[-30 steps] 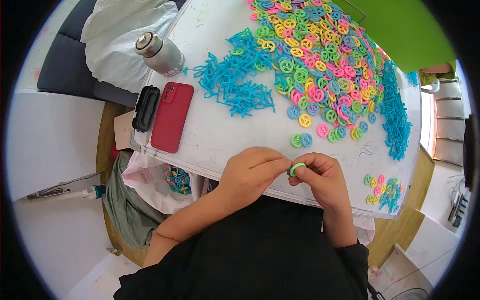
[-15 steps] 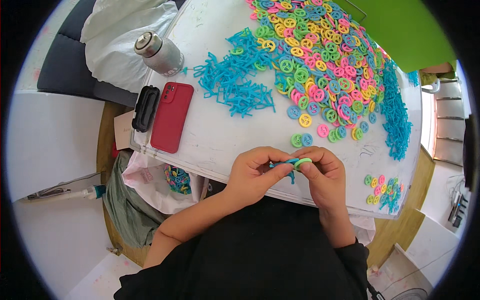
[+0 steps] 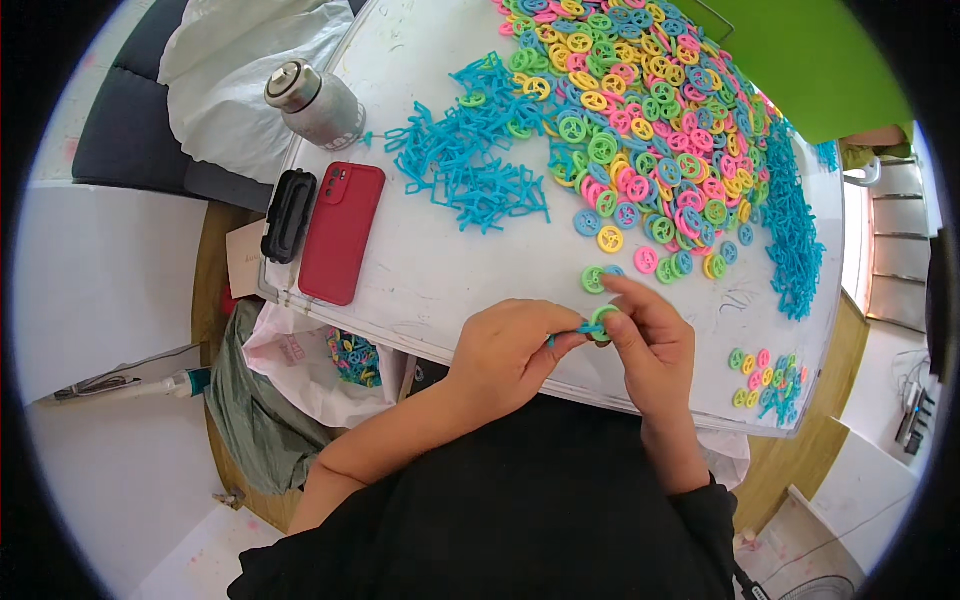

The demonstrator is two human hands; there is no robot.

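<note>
White table [image 3: 440, 270] fills upper centre of frame. Big heap of coloured plastic discs [image 3: 650, 120] upper right; blue stick pieces [image 3: 470, 160] left of it. Red phone [image 3: 340, 232], black case [image 3: 288, 215] and metal flask [image 3: 315, 103] upper left. Lower centre: left hand [image 3: 510, 355] pinches a blue stick [image 3: 580, 329], right hand [image 3: 650, 340] grips a green disc [image 3: 603, 320]; the two look pressed together, partly hidden by fingers.

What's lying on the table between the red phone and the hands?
Nothing: in the head view, the stretch of white table from the red phone to the left hand and right hand is bare.
</note>
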